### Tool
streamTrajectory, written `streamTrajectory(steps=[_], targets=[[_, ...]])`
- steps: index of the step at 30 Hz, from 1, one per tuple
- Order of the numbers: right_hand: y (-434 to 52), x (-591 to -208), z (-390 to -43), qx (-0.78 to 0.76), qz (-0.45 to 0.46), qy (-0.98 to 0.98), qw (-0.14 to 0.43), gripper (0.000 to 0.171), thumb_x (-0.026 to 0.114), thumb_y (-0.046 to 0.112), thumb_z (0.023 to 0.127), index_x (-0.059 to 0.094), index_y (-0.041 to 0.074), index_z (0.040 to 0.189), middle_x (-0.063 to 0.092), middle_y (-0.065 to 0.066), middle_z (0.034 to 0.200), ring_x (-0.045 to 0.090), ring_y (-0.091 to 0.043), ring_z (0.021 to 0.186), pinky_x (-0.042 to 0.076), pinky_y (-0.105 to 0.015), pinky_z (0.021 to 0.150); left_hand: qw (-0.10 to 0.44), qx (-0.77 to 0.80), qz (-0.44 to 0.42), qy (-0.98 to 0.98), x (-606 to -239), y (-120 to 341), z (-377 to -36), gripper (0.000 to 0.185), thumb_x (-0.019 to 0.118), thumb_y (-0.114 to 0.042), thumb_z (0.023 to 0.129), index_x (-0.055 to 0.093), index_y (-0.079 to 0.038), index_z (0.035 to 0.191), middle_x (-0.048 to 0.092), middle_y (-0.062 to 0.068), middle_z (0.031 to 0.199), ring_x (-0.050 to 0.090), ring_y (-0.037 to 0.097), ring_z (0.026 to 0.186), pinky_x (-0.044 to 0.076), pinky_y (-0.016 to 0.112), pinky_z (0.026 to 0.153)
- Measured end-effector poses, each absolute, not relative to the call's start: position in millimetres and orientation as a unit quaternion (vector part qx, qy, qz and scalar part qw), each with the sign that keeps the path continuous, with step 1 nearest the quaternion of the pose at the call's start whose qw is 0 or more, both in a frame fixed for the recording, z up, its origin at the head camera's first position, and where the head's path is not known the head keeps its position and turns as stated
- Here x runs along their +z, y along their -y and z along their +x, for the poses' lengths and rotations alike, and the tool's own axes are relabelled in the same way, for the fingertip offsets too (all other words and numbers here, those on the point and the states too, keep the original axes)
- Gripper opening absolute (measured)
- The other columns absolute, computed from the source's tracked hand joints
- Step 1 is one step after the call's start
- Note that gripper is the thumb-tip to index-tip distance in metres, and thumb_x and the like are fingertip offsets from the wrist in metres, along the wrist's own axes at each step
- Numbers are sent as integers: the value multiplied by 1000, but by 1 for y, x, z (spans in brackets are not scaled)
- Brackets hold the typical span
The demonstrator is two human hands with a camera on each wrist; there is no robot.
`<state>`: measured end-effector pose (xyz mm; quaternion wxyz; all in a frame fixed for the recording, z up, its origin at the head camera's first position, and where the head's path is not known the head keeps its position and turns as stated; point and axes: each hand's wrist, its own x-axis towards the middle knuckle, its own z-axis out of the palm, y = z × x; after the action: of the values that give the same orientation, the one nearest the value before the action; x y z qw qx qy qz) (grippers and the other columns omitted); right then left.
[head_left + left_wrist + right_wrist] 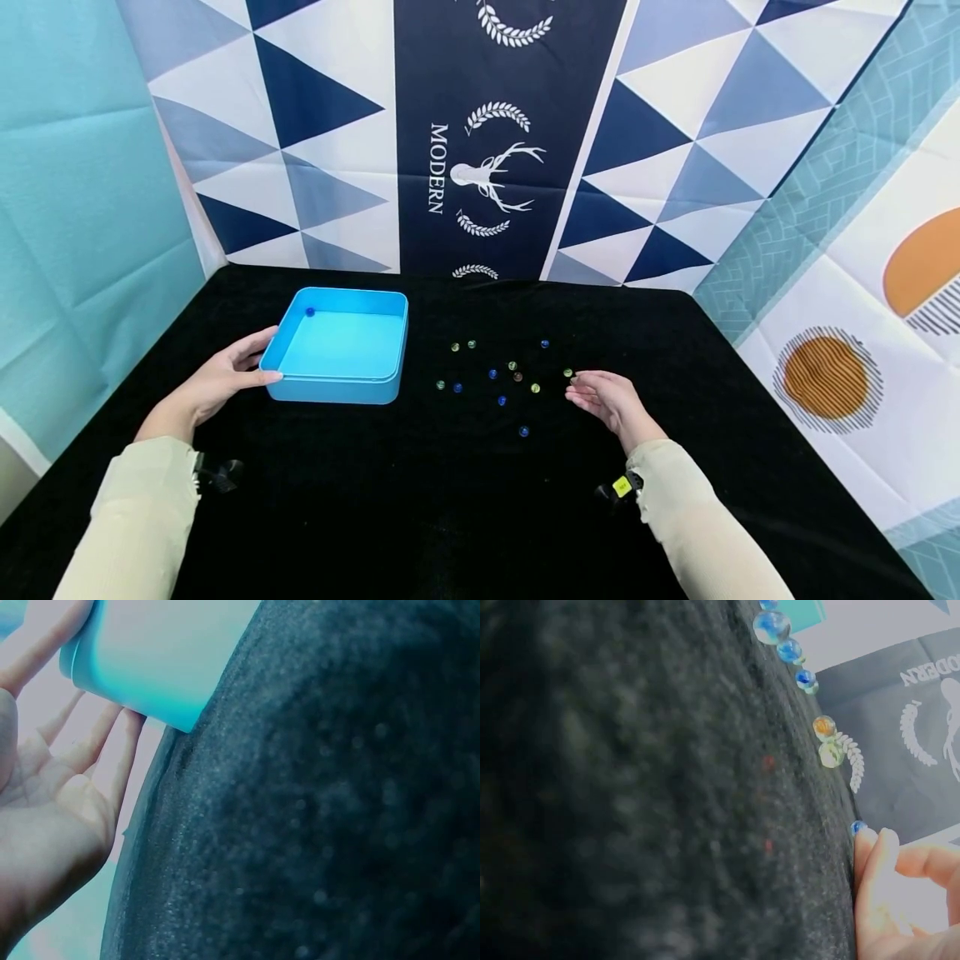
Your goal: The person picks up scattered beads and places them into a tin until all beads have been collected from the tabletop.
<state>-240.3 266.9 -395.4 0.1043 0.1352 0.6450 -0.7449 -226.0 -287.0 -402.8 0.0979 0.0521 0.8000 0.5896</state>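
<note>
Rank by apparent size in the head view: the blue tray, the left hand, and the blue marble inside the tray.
1. blue tray
2. left hand, which rests against the tray's left wall
3. blue marble, in the tray's far left corner

Both wrist views are blurred; the blue tray [157,667] is cut off at the top edge.

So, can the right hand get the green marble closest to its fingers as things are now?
Probably yes. The right hand lies open on the black cloth, its fingertips just beside the green marble, and nothing stands between them. The other marbles lie farther left.
</note>
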Motion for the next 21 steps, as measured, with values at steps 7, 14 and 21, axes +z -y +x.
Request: streamTrajectory(steps=[7, 14, 21], targets=[[-269, -397, -246, -733, 135, -654, 131, 8, 48, -7, 90, 53, -4, 95, 65, -7, 69, 66, -13, 64, 52, -19, 62, 99, 589, 50, -801, -403, 288, -227, 86, 67, -20, 87, 9, -11, 151, 13, 20, 152, 20, 42, 131, 22, 60, 102], [-268, -397, -250, -721, 144, -663, 140, 9, 47, -8, 89, 50, -7, 98, 65, -6, 67, 65, -12, 62, 51, -18, 60, 99, 588, 50, -801, -401, 287, -226, 87, 68, -23, 86, 11, -10, 150, 13, 20, 152, 20, 41, 131, 21, 60, 102], [-269, -396, -247, -743, 135, -643, 129, 8, 47, -9, 90, 54, -7, 95, 65, -7, 69, 65, -13, 64, 52, -20, 64, 102, 587, 54, -801, -401, 287, -226, 87, 67, -21, 87, 9, -10, 150, 13, 20, 152, 20, 42, 131, 21, 61, 101]])
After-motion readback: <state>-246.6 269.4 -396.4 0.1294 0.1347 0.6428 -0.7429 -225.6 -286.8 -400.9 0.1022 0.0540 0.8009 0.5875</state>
